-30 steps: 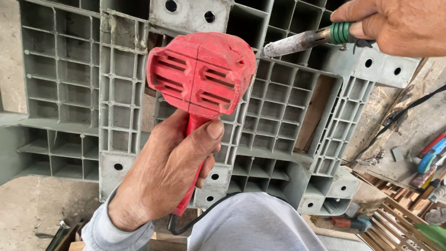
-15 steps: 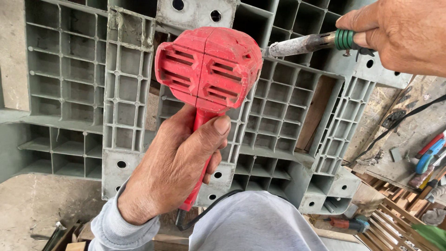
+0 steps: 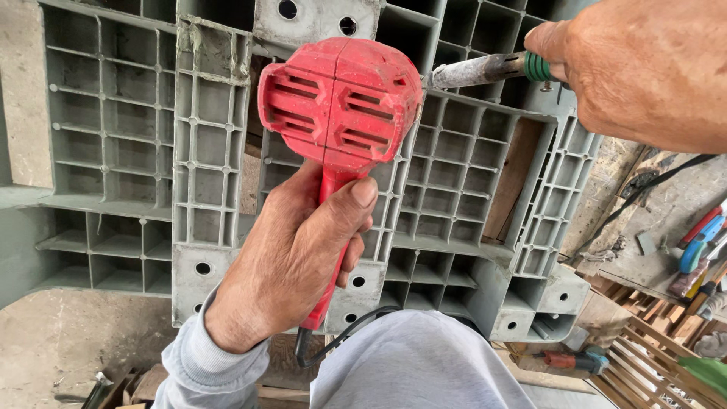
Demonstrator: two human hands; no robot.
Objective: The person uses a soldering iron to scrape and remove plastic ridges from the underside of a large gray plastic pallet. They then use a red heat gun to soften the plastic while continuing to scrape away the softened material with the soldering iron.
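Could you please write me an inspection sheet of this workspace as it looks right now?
Surface: grey plastic pallet with a ribbed grid underside, scuffed and dusty.
Job's things: red heat gun, rear vents facing the camera; metal-tipped tool with green collar, its tip at the pallet's ribs.
Clutter: red and blue hand tools at right; small red tool on wooden slats.
Grips: left hand wrapped around the heat gun's handle; right hand closed on the metal-tipped tool.
Cables: black cord from the heat gun's base; black cable at right.
Surroundings: bare concrete floor, wooden slats.
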